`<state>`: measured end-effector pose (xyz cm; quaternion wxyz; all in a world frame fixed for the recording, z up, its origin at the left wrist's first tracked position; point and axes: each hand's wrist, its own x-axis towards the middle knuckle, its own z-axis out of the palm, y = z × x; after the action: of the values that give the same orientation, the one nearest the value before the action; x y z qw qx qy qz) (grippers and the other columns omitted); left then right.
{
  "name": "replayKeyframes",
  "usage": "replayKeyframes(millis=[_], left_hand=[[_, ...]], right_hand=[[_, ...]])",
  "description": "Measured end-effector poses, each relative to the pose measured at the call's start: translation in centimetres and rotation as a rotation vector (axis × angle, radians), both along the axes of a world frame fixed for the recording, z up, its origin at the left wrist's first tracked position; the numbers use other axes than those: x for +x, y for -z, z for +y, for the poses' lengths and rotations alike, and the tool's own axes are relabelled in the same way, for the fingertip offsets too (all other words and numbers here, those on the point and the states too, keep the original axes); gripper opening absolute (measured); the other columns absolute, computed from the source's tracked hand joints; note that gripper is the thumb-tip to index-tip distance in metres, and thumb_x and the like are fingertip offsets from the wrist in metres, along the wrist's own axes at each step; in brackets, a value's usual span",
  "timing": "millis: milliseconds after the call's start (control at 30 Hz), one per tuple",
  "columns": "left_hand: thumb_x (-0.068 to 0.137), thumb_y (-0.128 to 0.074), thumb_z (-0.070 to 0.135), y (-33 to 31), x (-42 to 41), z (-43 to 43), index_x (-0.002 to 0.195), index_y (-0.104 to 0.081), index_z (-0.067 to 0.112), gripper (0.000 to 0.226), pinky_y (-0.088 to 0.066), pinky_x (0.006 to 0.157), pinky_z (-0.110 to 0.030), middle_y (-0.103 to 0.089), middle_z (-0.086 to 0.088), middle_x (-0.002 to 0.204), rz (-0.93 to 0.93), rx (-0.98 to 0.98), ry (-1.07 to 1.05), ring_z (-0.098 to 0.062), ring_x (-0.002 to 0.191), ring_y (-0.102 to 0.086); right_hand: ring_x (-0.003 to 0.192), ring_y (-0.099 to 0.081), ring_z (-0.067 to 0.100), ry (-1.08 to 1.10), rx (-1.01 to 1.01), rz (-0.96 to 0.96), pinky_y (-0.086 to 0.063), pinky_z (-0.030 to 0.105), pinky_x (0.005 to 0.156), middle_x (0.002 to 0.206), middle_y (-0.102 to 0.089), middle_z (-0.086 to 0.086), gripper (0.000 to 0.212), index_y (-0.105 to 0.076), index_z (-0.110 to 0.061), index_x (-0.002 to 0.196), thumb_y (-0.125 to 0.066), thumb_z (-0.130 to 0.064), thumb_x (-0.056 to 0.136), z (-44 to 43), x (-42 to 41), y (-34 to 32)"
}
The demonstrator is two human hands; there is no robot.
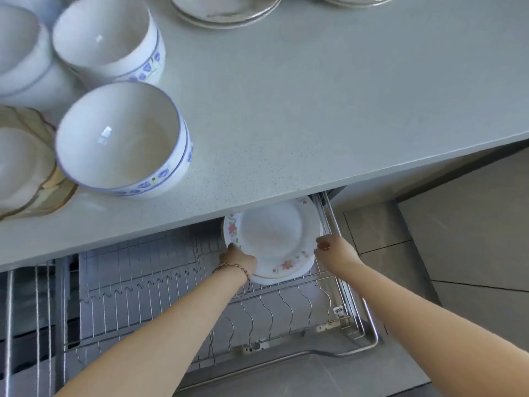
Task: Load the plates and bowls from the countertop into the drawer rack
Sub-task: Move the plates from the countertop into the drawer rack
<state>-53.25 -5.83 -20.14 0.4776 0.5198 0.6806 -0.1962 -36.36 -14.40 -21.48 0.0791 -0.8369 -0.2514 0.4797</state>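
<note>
Drawer rack (171,285) stood pulled out, its near slots bare wire. At its far right end a person's left hand (239,259) gripped the left rim of a tilted floral plate (272,233), w/ a plain white plate (269,280) touching beneath it. The right hand (333,247) sat at the right rim, fingers curled; pinch or mere touch, could not tell. Glazed china: stiff, slick, chip-prone, prob. moderate weight, best held by opposite rims. Beyond, on the surface (315,96), blue-trimmed bowls (123,138) stood at left, stacked plates (226,10) at the far edge.
</note>
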Motion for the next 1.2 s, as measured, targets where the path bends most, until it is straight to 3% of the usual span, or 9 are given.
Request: replayKeyframes(millis=[100, 167, 267, 433, 533, 633, 733, 1033, 1200], left_hand=[[0.092, -0.039, 0.011, -5.3, 2.8, -0.4, 0.13, -0.05, 0.012, 0.04, -0.044, 0.092, -0.023, -0.053, -0.006, 0.132, -0.109, 0.005, 0.335, -0.023, 0.112, -0.055], [0.092, -0.038, 0.008, -9.1, 5.6, -0.5, 0.106, -0.06, 0.019, 0.029, -0.045, 0.081, -0.025, -0.058, -0.005, 0.107, -0.161, 0.043, 0.443, -0.025, 0.096, -0.059], [0.089, -0.035, 0.003, -14.8, 11.1, -0.2, 0.067, -0.039, 0.026, 0.032, -0.031, 0.063, -0.024, -0.041, -0.001, 0.075, -0.201, 0.136, 0.506, -0.019, 0.073, -0.04], [0.09, -0.042, 0.008, -22.7, 21.3, 0.2, 0.104, -0.063, 0.019, 0.028, -0.048, 0.094, -0.027, -0.064, -0.008, 0.11, -0.328, 0.331, 0.342, -0.025, 0.104, -0.061], [0.089, -0.041, 0.006, -25.4, 27.6, 0.8, 0.105, -0.065, 0.011, 0.029, -0.048, 0.084, -0.024, -0.068, -0.007, 0.106, -0.41, 0.395, 0.182, -0.025, 0.103, -0.063], [0.091, -0.04, 0.002, -28.0, 33.4, 1.7, 0.074, -0.055, 0.013, 0.025, -0.044, 0.05, -0.012, -0.057, -0.003, 0.071, -0.493, 0.361, -0.019, -0.018, 0.064, -0.057], [0.092, -0.039, 0.003, -30.1, 38.0, 2.6, 0.065, -0.042, 0.015, 0.03, -0.031, 0.029, -0.007, -0.048, -0.006, 0.068, -0.463, 0.329, -0.133, -0.016, 0.053, -0.046], [0.092, -0.038, 0.01, -30.6, 42.4, 8.8, 0.065, -0.047, 0.016, 0.029, -0.035, 0.052, -0.021, -0.058, -0.011, 0.084, -0.369, 0.437, -0.176, -0.024, 0.076, -0.056], [0.093, -0.036, 0.006, -27.8, 41.7, 12.7, 0.084, -0.051, 0.009, 0.018, -0.033, 0.052, -0.021, -0.055, -0.012, 0.079, -0.35, 0.399, -0.309, -0.025, 0.075, -0.053]], right_hand=[[0.077, -0.06, 0.015, -0.157, -0.018, 0.09, -0.045, 0.02, 0.069, 0.103, -0.064, 0.006, 0.038, -0.057, -0.008, 0.127, -0.051, -0.016, 0.09, -0.5, 3.3, -5.5], [0.076, -0.057, 0.014, -0.242, -0.005, 0.07, -0.047, 0.024, 0.073, 0.091, -0.065, 0.004, 0.033, -0.061, -0.008, 0.121, -0.05, -0.019, 0.091, -0.7, 6.0, -9.6], [0.081, -0.058, 0.013, -0.262, 0.059, 0.023, -0.05, 0.026, 0.084, 0.088, -0.069, 0.004, 0.029, -0.062, -0.01, 0.114, -0.048, -0.021, 0.092, -1.1, 11.2, -15.7], [0.073, -0.061, 0.013, -0.184, 0.218, -0.039, -0.046, 0.019, 0.064, 0.09, -0.071, 0.002, 0.022, -0.062, -0.014, 0.106, -0.051, -0.026, 0.09, -0.3, 22.0, -23.6], [0.071, -0.06, 0.015, -0.17, 0.275, -0.083, -0.043, 0.02, 0.059, 0.087, -0.068, 0.004, 0.024, -0.062, -0.009, 0.105, -0.05, -0.021, 0.089, 1.1, 29.0, -27.0], [0.069, -0.058, 0.018, -0.195, 0.279, -0.081, -0.042, 0.021, 0.059, 0.089, -0.07, 0.011, 0.024, -0.063, -0.006, 0.103, -0.048, -0.017, 0.088, 2.2, 34.9, -30.0], [0.057, -0.051, 0.014, -0.144, 0.311, -0.025, -0.038, 0.019, 0.054, 0.072, -0.061, 0.003, 0.016, -0.059, -0.008, 0.096, -0.046, -0.012, 0.088, 2.5, 39.2, -32.6], [0.058, -0.051, 0.014, -0.123, 0.301, -0.01, -0.038, 0.02, 0.054, 0.077, -0.058, 0.006, 0.031, -0.059, 0.008, 0.112, -0.045, -0.007, 0.088, 6.5, 47.1, -34.0], [0.059, -0.054, 0.011, -0.131, 0.276, 0.008, -0.041, 0.019, 0.056, 0.085, -0.061, 0.007, 0.014, -0.057, -0.01, 0.099, -0.047, -0.011, 0.089, 11.7, 47.8, -32.7]])
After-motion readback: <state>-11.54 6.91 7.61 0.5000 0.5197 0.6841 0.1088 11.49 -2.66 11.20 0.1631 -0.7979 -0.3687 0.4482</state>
